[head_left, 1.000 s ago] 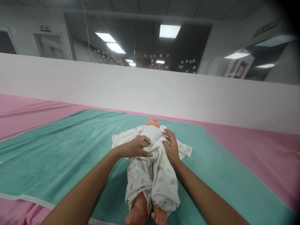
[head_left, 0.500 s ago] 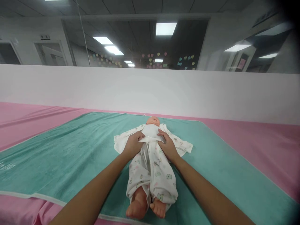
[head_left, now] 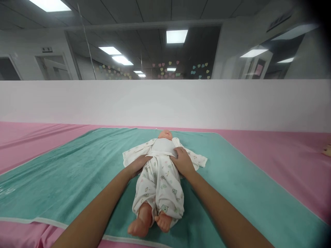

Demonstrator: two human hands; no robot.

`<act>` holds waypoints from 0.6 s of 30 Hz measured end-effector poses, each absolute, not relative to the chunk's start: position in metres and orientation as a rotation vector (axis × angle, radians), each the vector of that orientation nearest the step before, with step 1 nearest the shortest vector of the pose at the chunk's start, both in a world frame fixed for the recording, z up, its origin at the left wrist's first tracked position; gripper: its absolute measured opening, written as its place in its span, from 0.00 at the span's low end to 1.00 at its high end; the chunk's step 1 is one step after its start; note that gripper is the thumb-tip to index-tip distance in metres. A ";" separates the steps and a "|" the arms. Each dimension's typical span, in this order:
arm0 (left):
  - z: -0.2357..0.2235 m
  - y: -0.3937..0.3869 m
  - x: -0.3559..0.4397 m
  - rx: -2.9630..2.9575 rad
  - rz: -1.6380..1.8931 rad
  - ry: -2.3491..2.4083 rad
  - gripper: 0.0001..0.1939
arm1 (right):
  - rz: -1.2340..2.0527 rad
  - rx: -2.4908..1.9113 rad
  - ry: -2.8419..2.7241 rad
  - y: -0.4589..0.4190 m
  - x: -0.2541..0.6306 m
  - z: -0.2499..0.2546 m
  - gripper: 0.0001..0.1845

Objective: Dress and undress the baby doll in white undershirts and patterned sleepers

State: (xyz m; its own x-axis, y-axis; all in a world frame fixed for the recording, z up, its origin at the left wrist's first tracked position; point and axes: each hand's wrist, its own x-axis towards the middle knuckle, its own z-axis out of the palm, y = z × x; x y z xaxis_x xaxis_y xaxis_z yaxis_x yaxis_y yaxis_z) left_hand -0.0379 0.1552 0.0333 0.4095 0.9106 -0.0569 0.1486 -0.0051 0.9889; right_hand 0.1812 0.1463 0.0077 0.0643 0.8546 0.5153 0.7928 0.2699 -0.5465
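A baby doll (head_left: 165,134) lies on its back, feet toward me, in white printed pants (head_left: 160,182) and a white undershirt (head_left: 162,146). A white printed jacket (head_left: 137,151) is spread open beneath its upper body, sleeves out to both sides. At the doll's waist on the left, my left hand (head_left: 139,164) is closed on the edge of the pants, its fingertips partly hidden. On the opposite side my right hand (head_left: 184,162) grips the waistband, thumb near the front and fingers against the doll's side. Both bare feet (head_left: 141,220) stick out of the pant legs.
Under the doll is a green towel-like sheet (head_left: 85,172) with white edging, laid over a pink cover (head_left: 284,158). A low white wall (head_left: 165,103) runs along the back, with a window (head_left: 144,51) above it. A small pale object (head_left: 327,150) shows at the right edge.
The waistband lies flatter across the belly than before. My left hand has slid outward and down to the doll's side; my right hand stays at the waist. The view has tilted slightly up.
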 end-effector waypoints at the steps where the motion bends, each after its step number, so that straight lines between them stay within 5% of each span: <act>1: 0.034 0.154 -0.038 1.439 0.772 0.997 0.21 | 0.045 -1.552 -1.719 0.145 0.180 0.009 0.18; 4: 0.036 0.152 -0.037 1.393 0.768 0.949 0.22 | 0.079 -1.685 -1.696 0.145 0.177 0.011 0.15; 11: 0.031 0.157 -0.026 1.506 0.966 0.975 0.23 | 0.554 -1.536 -1.585 0.152 0.184 0.008 0.31; 18: 0.027 0.152 -0.022 1.560 1.041 0.983 0.21 | 0.546 -1.405 -1.590 0.148 0.197 0.013 0.22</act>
State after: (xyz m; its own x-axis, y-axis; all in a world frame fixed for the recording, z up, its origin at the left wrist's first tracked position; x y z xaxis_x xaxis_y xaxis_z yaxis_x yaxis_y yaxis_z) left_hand -0.0215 0.1523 0.0272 0.3050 0.9398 0.1543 0.0999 -0.1927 0.9761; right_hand 0.1967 0.1478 0.0133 0.0693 0.9385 0.3381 0.5331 0.2516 -0.8078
